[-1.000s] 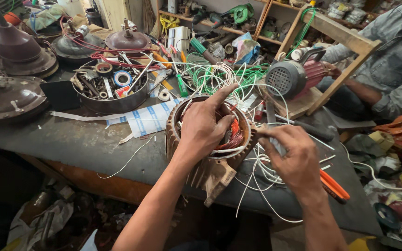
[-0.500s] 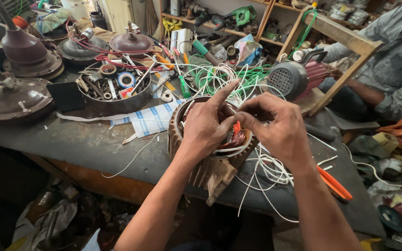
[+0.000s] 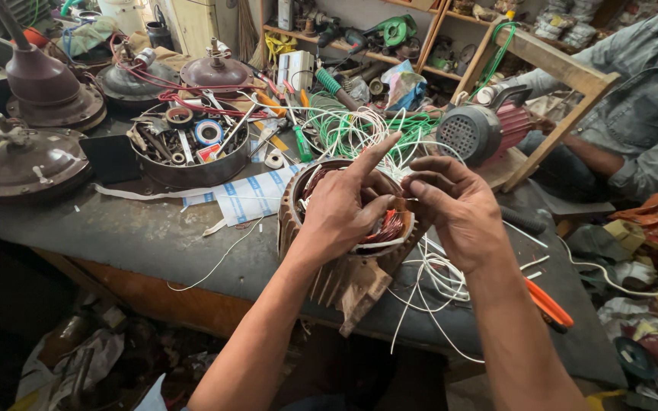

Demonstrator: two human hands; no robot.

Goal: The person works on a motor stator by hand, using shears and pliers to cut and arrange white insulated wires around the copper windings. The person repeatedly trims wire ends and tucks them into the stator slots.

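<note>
Head view is showing both hands working over a motor stator (image 3: 344, 259) that is sitting at the near edge of the tabletop (image 3: 116, 236), right of centre. Left hand (image 3: 344, 209) is pressing down on the stator's rim with its grip clenched over the copper winding (image 3: 386, 227), forefinger pointing away; right hand (image 3: 458, 213) is pinching something small at the stator's right rim, though what its grip is closing on is hidden by the fingers. White wires (image 3: 436, 278) are trailing from the stator over the tabletop edge, and orange pliers (image 3: 550, 304) are lying just right of them. Risks, as a judgement: the stator is overhanging the edge, so a hard pull on a lead could be tipping it off; the loose white wires are looping near the right forearm and could be snagging and dragging on the winding; thin copper strands could be kinking or having their coating scraped under the pressing fingers. A bowl of tools (image 3: 188, 144) and a grey-and-red motor (image 3: 481, 133) are standing farther back, well apart from the hands.
</note>
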